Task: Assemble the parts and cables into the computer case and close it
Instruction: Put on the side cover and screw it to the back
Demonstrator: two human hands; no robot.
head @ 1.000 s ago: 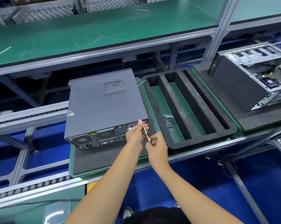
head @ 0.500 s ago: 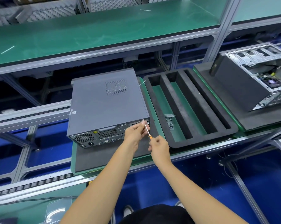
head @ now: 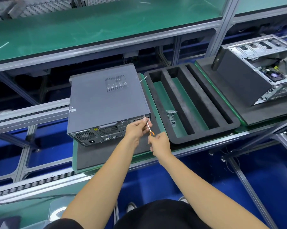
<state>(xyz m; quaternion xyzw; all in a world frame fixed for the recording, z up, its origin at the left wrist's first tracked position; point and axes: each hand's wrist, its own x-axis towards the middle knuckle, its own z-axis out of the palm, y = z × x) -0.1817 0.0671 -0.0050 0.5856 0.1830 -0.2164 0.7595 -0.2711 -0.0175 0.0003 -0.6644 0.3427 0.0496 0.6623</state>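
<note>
A closed grey computer case point(head: 106, 103) lies on its side on a dark foam pad point(head: 96, 156) set in a green-edged tray, at the near edge of the conveyor line; its solid side panel, with a small perforated vent patch, faces up, and its rear panel of ports and fan grilles faces the person; the left hand point(head: 136, 129) is at the right end of that rear panel, its fingers point(head: 145, 120) curled round the metal shaft of a screwdriver point(head: 149, 128) close to the tip, where the tip meets the upper right corner of the rear panel; the right hand point(head: 161, 142) sits just nearer the person, its fingers wrapped round the orange handle, so the tool slants up and away from it toward the case; whether a screw sits under the tip cannot be told; just to the right of the case, on the same line, a black foam tray point(head: 195, 103) with long parallel slots shows green at the slot bottoms, and a small clear bag of metal fittings point(head: 171, 117) lies in its leftmost slot near the near end; further right, on another dark pad, an open computer case point(head: 255, 71) stands tilted with its bare metal frame and wiring showing; a green counter point(head: 90, 27) runs along the far side.
</note>
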